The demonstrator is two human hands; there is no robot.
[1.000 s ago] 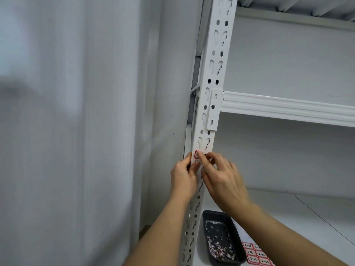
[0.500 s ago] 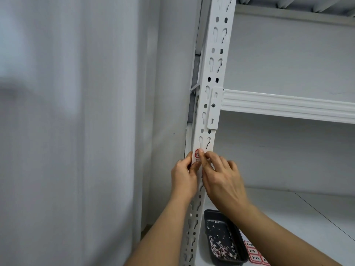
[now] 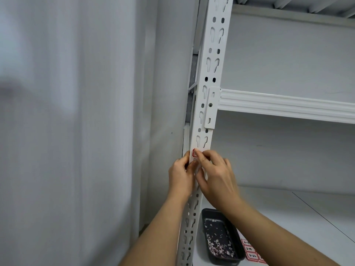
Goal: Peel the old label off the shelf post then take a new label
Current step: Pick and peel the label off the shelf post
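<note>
Red-edged, the old label [image 3: 194, 153] is seen on the white shelf post [image 3: 208, 89], pinched by the right hand [image 3: 216, 175]; the left hand [image 3: 181, 174] is closed against the post's left edge. New labels [image 3: 251, 252] are cut off beside a dark tray [image 3: 221, 237] on the shelf.

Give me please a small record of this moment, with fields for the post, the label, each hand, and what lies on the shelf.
post: white perforated metal shelf post, upright
old label: small red-and-white sticker on the post, mostly hidden by fingers
left hand: at the post's left edge, fingertips by the sticker
right hand: fingertips on the sticker; grip unclear
lower shelf: dark rectangular tray holding pale peeled scraps
new labels: red-bordered white label sheet, right of the tray
</note>
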